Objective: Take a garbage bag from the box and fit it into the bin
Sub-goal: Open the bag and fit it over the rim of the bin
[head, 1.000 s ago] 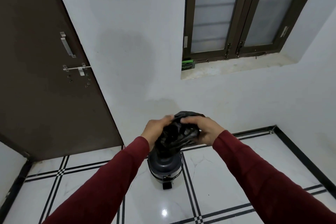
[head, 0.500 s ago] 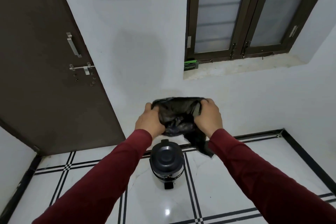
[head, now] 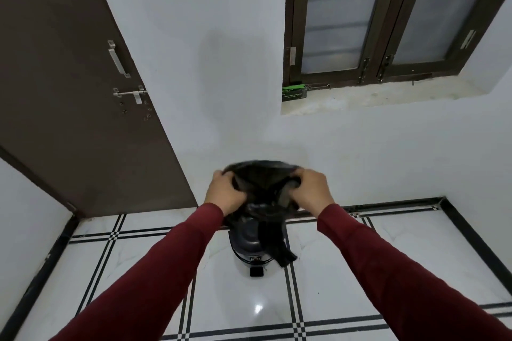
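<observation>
Hands grip a black garbage bag (head: 261, 183) in the air above the closed bin (head: 249, 243) on the floor: left hand (head: 225, 192) and right hand (head: 311, 191) each clutch one side of it. Its tail hangs over the bin's lid, and the green box (head: 293, 92) sits on the window ledge.

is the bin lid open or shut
Shut: the bin's domed lid sits flat on top, while both hands hold the garbage bag above it.

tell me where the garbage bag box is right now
In the head view the box sits at the left end of the window sill, against the window frame, up and right of the bin.
</observation>
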Motion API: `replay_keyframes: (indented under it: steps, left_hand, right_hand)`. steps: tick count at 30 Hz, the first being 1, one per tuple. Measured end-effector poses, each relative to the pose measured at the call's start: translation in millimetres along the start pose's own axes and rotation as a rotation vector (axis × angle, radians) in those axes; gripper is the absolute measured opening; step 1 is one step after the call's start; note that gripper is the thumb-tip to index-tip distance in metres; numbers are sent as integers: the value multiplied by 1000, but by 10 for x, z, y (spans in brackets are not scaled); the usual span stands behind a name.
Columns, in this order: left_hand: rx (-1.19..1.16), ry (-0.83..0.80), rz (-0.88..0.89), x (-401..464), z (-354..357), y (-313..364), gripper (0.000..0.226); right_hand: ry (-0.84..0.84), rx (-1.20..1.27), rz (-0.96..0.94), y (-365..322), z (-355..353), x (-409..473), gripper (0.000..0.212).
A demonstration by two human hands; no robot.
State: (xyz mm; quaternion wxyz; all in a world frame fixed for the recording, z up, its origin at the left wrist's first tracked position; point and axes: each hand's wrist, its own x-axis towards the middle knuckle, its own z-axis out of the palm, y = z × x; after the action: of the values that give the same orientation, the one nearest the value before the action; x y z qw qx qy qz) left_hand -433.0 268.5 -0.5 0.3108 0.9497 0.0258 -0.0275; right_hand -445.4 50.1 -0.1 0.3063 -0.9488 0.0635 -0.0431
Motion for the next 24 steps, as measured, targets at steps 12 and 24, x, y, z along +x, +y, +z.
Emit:
replay_keyframes:
  steps: [12, 24]
  left_hand:
    - [300, -337, -131, -278, 98, -4, 44]
    - [452, -331, -141, -317, 155, -281, 76]
  right_hand:
    - [-466, -356, -21, 293, 106, -299, 30]
    - [-503, -451, -99, 517, 237, -215, 30]
